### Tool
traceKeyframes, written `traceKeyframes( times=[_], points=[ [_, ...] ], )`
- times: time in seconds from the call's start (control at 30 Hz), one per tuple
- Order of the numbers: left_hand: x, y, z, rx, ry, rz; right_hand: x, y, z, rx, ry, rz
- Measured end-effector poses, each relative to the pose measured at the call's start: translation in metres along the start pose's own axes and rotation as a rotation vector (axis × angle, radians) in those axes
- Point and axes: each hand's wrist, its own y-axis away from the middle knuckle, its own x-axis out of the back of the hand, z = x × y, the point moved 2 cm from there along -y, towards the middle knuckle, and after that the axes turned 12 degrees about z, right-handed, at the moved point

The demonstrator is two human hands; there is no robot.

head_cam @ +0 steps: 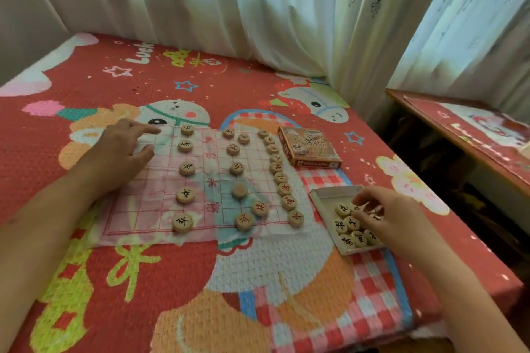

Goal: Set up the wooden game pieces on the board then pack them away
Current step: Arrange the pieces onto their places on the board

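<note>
Two sets of fingers do different work. On the right hand [393, 212] the fingers [362, 200] curl down into the shallow tray [322, 199] and touch the loose wooden pieces [351, 222] heaped there. They seem to be picking out the next one, but whether they already pinch a piece I cannot tell, since the knuckles hide the tips. The left hand [123, 149] lies flat with its fingers spread and relaxed on the far left corner of the thin board [160, 198], most likely to hold the limp sheet steady on the soft bed [172, 281]. The tray sits just beside the board's right edge, within easy reach. On the board, nine pieces [284, 189] run in a column along the right edge, more stand in the middle, and five [185, 195] form a spaced column on the left. One round piece [239, 190] shows a blank face. The left edge under the flat hand holds none, so the setting-up looks roughly half done. A printed box [309, 149] rests just past the board's far right corner.
</note>
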Motion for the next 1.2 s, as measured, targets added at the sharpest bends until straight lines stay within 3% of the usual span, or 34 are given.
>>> traceKeyframes(
  times=[0.23, 0.4, 0.57, 0.7, 0.8, 0.87, 1.07, 1.2],
  points=[
    [0.002, 0.0, -0.004, 0.018, 0.029, 0.007, -0.027, -0.019, -0.004, 0.032, -0.002, -0.081],
    [0.003, 0.001, -0.004, 0.036, 0.038, 0.017, -0.013, -0.024, 0.003, 0.018, 0.035, 0.073],
    [0.003, 0.002, -0.002, 0.044, 0.048, 0.023, -0.012, -0.018, 0.012, -0.067, 0.041, -0.107],
    [0.004, 0.003, -0.001, 0.063, 0.059, 0.026, -0.009, -0.024, 0.004, -0.064, 0.05, -0.076],
    [0.007, 0.005, 0.0, 0.08, 0.036, 0.028, -0.003, -0.03, -0.029, 0.042, -0.014, 0.094],
    [0.009, 0.005, -0.001, 0.095, 0.009, 0.031, -0.002, -0.031, -0.07, 0.135, -0.098, 0.123],
    [0.008, 0.004, -0.004, 0.163, -0.131, 0.015, -0.049, -0.015, -0.212, 0.487, -0.385, -0.069],
    [0.008, 0.005, -0.003, 0.16, -0.142, 0.003, -0.088, -0.014, -0.247, 0.629, -0.366, -0.186]
  ],
)
